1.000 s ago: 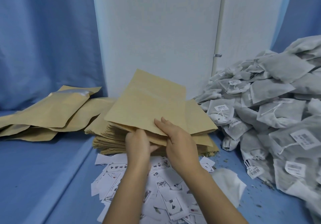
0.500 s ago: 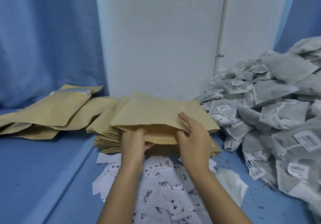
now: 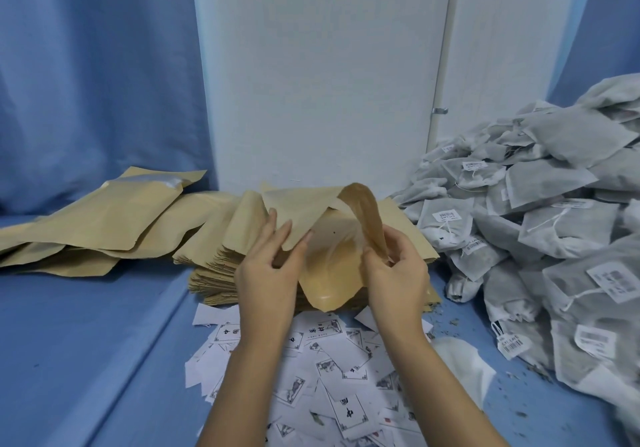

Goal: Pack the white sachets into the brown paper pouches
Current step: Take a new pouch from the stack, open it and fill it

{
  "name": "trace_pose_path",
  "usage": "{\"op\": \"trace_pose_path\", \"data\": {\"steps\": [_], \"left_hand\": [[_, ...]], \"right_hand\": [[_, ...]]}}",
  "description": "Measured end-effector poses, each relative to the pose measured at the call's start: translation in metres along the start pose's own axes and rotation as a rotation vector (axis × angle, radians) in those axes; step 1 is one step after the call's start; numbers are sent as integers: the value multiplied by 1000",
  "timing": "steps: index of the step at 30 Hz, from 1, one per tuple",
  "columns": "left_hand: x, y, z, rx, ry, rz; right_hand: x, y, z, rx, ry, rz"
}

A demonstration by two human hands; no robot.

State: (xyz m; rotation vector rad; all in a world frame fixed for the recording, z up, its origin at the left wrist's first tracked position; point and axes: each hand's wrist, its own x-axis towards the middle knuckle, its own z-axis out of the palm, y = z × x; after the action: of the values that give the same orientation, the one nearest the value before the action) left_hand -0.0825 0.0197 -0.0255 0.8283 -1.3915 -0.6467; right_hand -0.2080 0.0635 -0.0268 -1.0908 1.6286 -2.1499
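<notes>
I hold one brown paper pouch (image 3: 325,256) over the stack of flat brown pouches (image 3: 221,270), its mouth pulled apart so the pale inside shows. My left hand (image 3: 266,273) has straight fingers against the pouch's left wall. My right hand (image 3: 398,266) pinches the pouch's right edge, which curls upward. A big heap of white sachets (image 3: 540,231) with barcode tags lies to the right. One loose white sachet (image 3: 464,363) lies by my right forearm.
Several filled brown pouches (image 3: 104,218) lie at the left on the blue cloth. Small printed white labels (image 3: 329,360) are scattered under my forearms. A white panel (image 3: 322,75) stands behind the stack, with blue curtain on either side. Dry crumbs dot the cloth at right.
The pouch was lowered toward the stack, and now both hands have spread its mouth apart; the right edge has curled upward.
</notes>
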Motion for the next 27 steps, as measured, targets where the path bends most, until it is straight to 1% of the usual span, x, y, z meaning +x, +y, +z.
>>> {"op": "trace_pose_path", "data": {"steps": [4, 9, 12, 15, 17, 20, 22, 25, 27], "left_hand": [[-6, 4, 4, -23, -21, 123], [-7, 3, 2, 92, 4, 201], [-7, 3, 6, 45, 4, 249], [-8, 5, 11, -23, -15, 239], [-8, 5, 14, -37, 2, 221], [-11, 7, 15, -28, 66, 219], [-11, 9, 15, -25, 98, 225], [-11, 10, 17, -19, 114, 232], [-10, 10, 20, -42, 120, 211]], "right_hand": [[1, -1, -1, 44, 20, -14], [1, -1, 0, 50, 20, -19], [2, -1, 1, 63, 12, -19], [0, 0, 2, 83, -1, -24], [0, 0, 3, 115, -10, -20], [0, 1, 1, 280, -8, 15], [3, 1, 0, 359, 29, 57], [15, 0, -10, 428, 167, 178], [29, 3, -22, 366, 247, 230]]}}
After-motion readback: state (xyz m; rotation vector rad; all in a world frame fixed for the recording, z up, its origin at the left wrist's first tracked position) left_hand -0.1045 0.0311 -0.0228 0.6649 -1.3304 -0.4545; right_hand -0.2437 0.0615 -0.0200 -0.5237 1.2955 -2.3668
